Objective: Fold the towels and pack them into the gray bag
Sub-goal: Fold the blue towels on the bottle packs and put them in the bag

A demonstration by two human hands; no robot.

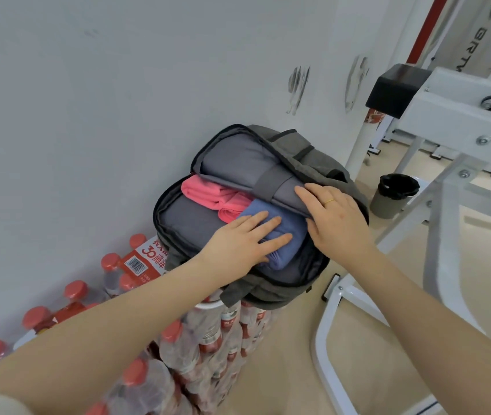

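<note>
The gray bag (310,163) lies unzipped on a stack of bottled-water packs, its main compartment gaping toward me. Inside it a folded pink towel (208,194) sits at the far side and a folded blue towel (290,232) lies in front of it. My left hand (244,241) lies flat with straight fingers pressing on the blue towel. My right hand (337,220), with a ring on one finger, rests on the bag's inner gray divider flap, fingers spread; its thumb touches the blue towel's right edge.
Shrink-wrapped packs of red-capped water bottles (202,348) stand under the bag and to its left along the white wall. A white metal frame (448,181) stands close on the right. A small bin with a black liner (394,194) sits on the floor behind.
</note>
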